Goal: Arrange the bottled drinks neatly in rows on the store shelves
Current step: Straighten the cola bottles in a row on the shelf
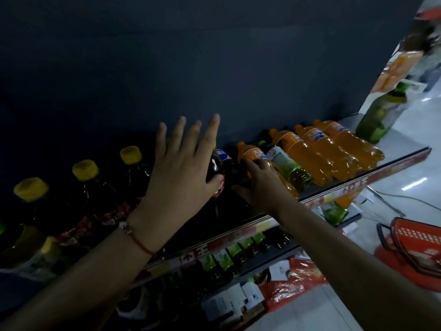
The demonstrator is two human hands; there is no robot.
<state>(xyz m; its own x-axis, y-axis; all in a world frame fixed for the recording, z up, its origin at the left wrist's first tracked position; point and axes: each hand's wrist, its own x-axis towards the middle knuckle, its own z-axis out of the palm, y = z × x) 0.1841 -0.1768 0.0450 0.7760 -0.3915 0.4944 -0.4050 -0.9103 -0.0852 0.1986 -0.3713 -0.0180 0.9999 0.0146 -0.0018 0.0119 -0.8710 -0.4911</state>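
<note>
Hands (259, 181) on orange bottle (253, 154), cola bottle (216, 167)

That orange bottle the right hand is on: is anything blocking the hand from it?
Nothing visible does. The right hand already grips the orange bottle on the shelf, between a dark cola bottle and a green bottle. The left hand is spread open by the cola bottle.

The dark cola bottle (216, 172) is partly covered by the left hand (177, 173), the orange bottle's (256, 161) lower body is hidden behind the right hand (259, 185), and the labels are blurred beyond reading.
</note>
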